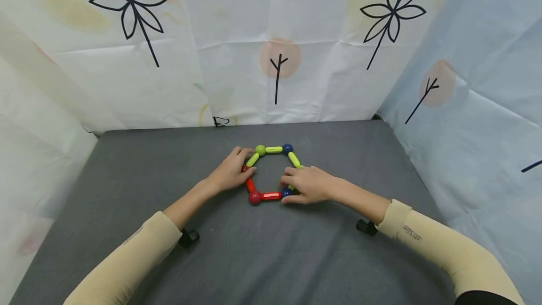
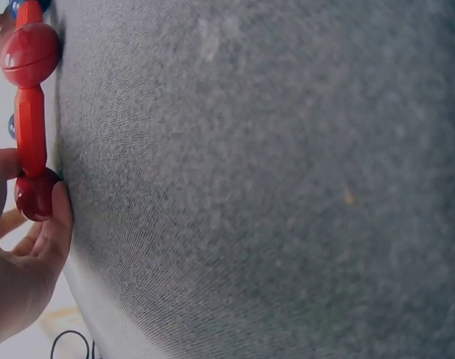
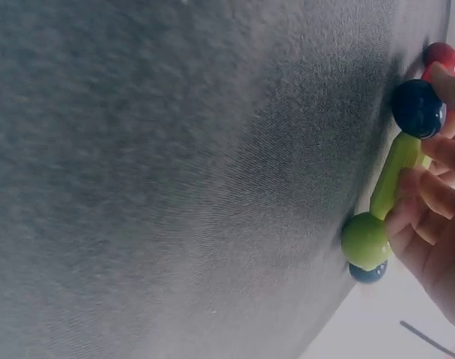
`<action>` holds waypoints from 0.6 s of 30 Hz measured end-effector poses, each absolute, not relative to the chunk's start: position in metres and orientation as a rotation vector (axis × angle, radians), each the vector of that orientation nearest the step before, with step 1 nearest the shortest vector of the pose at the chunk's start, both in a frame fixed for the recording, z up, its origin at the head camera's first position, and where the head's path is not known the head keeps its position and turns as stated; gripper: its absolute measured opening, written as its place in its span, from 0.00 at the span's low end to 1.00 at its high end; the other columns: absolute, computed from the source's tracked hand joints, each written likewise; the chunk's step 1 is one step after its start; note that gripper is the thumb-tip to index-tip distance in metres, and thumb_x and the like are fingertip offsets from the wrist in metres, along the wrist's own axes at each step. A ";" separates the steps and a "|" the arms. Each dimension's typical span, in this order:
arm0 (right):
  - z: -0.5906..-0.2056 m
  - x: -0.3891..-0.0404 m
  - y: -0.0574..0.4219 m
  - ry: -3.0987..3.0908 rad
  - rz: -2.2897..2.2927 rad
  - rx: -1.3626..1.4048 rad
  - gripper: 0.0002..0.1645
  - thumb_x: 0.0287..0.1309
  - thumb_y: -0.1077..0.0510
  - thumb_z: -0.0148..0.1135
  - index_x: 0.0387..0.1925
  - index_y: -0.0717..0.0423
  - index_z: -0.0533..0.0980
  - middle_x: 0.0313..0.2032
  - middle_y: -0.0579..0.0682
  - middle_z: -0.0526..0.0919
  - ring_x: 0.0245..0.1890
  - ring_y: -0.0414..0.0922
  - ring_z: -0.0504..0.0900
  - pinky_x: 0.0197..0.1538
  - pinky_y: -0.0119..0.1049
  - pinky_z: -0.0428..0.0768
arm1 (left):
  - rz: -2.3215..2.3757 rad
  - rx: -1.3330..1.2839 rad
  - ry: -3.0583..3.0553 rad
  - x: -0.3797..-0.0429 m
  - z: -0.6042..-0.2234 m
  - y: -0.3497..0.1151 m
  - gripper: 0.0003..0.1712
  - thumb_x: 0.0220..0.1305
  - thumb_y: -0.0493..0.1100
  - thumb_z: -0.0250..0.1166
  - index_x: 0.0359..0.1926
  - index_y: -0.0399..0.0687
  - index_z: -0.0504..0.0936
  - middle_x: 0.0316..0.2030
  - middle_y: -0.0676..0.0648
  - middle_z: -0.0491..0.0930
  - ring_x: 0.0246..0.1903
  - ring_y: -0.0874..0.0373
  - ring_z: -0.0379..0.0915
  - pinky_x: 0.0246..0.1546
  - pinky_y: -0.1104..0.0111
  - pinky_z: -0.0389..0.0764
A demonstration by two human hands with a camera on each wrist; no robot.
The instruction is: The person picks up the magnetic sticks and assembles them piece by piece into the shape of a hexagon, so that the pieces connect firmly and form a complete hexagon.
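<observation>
A closed six-sided ring of balls and short rods lies on the grey table. My left hand (image 1: 230, 172) grips the red ball (image 2: 37, 196) at the ring's left corner, thumb and fingers on either side. From that ball a red rod (image 1: 250, 185) leads to a larger red ball (image 1: 255, 197) in front. My right hand (image 1: 312, 184) holds the front right corner, its thumb at a blue ball (image 3: 418, 108) and its fingers along a yellow-green rod (image 3: 394, 176). A green ball (image 3: 364, 241) touches the fingers and is mostly hidden in the head view.
The ring's far side has a green ball (image 1: 260, 150), a yellow-green rod (image 1: 274, 149) and a blue ball (image 1: 287, 148). Grey cloth (image 1: 254, 258) covers the table. White printed sheets (image 1: 237, 84) hang behind it and at the sides.
</observation>
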State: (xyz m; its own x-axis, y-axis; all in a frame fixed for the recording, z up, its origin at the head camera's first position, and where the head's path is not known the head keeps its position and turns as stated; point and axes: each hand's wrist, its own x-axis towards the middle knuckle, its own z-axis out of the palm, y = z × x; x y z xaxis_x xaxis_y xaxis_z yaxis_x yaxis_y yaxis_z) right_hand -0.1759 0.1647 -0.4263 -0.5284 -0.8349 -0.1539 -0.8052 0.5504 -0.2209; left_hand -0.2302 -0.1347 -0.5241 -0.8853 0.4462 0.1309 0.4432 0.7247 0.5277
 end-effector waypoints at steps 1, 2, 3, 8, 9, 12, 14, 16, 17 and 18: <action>-0.425 -0.174 0.166 2.555 -0.167 -1.371 0.24 0.72 0.34 0.67 0.54 0.46 0.83 0.47 0.45 0.82 0.36 0.36 0.77 0.34 0.28 0.77 | 0.891 0.729 2.920 -0.231 -0.525 -0.134 0.33 0.74 0.50 0.71 0.74 0.49 0.74 0.54 0.45 0.76 0.44 0.54 0.74 0.48 0.59 0.80; -0.425 -0.172 0.167 2.564 -0.161 -1.373 0.23 0.72 0.35 0.68 0.54 0.47 0.83 0.46 0.46 0.82 0.36 0.37 0.77 0.35 0.29 0.77 | 0.879 0.729 2.935 -0.232 -0.527 -0.134 0.33 0.74 0.51 0.71 0.74 0.49 0.74 0.54 0.45 0.76 0.44 0.55 0.75 0.47 0.60 0.80; -0.424 -0.170 0.168 2.571 -0.157 -1.372 0.23 0.72 0.36 0.68 0.53 0.47 0.83 0.46 0.46 0.82 0.36 0.37 0.77 0.35 0.29 0.77 | 0.871 0.729 2.946 -0.231 -0.527 -0.133 0.32 0.74 0.52 0.70 0.73 0.49 0.74 0.54 0.45 0.77 0.44 0.55 0.76 0.47 0.60 0.81; -0.428 -0.168 0.175 2.586 -0.201 -1.400 0.21 0.71 0.38 0.70 0.53 0.47 0.84 0.46 0.45 0.82 0.35 0.36 0.76 0.36 0.29 0.77 | 0.957 0.717 2.898 -0.218 -0.503 -0.128 0.33 0.75 0.52 0.70 0.72 0.42 0.75 0.58 0.37 0.79 0.50 0.46 0.81 0.52 0.52 0.84; -0.429 -0.168 0.176 2.584 -0.227 -1.397 0.21 0.71 0.37 0.70 0.53 0.47 0.84 0.46 0.45 0.82 0.36 0.36 0.75 0.37 0.29 0.77 | 0.980 0.725 2.890 -0.216 -0.502 -0.128 0.33 0.75 0.53 0.69 0.72 0.41 0.75 0.58 0.35 0.79 0.51 0.44 0.81 0.53 0.52 0.84; -0.431 -0.171 0.183 2.581 -0.377 -1.310 0.23 0.72 0.38 0.70 0.55 0.48 0.83 0.49 0.48 0.81 0.35 0.38 0.77 0.40 0.30 0.78 | 1.045 0.667 2.848 -0.209 -0.492 -0.125 0.33 0.75 0.51 0.68 0.72 0.37 0.75 0.59 0.33 0.80 0.55 0.42 0.80 0.57 0.49 0.83; -0.429 -0.176 0.187 2.628 -0.516 -1.188 0.25 0.73 0.40 0.69 0.58 0.52 0.82 0.51 0.53 0.81 0.36 0.42 0.79 0.41 0.34 0.80 | 1.064 0.607 2.835 -0.206 -0.487 -0.124 0.34 0.74 0.50 0.67 0.72 0.35 0.74 0.60 0.32 0.80 0.57 0.40 0.77 0.59 0.49 0.81; -0.427 -0.183 0.192 2.696 -0.627 -1.001 0.27 0.74 0.42 0.68 0.61 0.57 0.79 0.53 0.59 0.80 0.38 0.47 0.81 0.41 0.38 0.80 | 1.092 0.521 2.812 -0.201 -0.479 -0.124 0.34 0.72 0.47 0.67 0.72 0.33 0.73 0.61 0.31 0.79 0.58 0.39 0.76 0.60 0.47 0.80; -0.426 -0.187 0.196 2.721 -0.671 -0.900 0.29 0.74 0.44 0.68 0.63 0.60 0.77 0.53 0.61 0.81 0.40 0.49 0.82 0.41 0.41 0.81 | 1.106 0.483 2.798 -0.198 -0.474 -0.123 0.33 0.72 0.45 0.67 0.72 0.33 0.74 0.61 0.32 0.79 0.58 0.39 0.76 0.60 0.46 0.80; -0.426 -0.192 0.198 2.720 -0.712 -0.807 0.30 0.75 0.45 0.67 0.65 0.62 0.75 0.53 0.63 0.81 0.39 0.51 0.83 0.40 0.42 0.82 | 1.116 0.461 2.802 -0.197 -0.473 -0.124 0.31 0.72 0.45 0.67 0.70 0.33 0.75 0.60 0.32 0.80 0.56 0.40 0.76 0.58 0.48 0.80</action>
State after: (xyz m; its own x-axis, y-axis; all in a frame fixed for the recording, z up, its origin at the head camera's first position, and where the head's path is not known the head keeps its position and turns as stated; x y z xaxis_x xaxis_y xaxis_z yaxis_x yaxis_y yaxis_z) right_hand -0.1921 0.1984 -0.4257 -0.8262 -0.5594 -0.0667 -0.4550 0.7324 -0.5065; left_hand -0.1970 -0.1242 -0.4730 -0.9503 0.3100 0.0276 0.2441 0.6875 0.6839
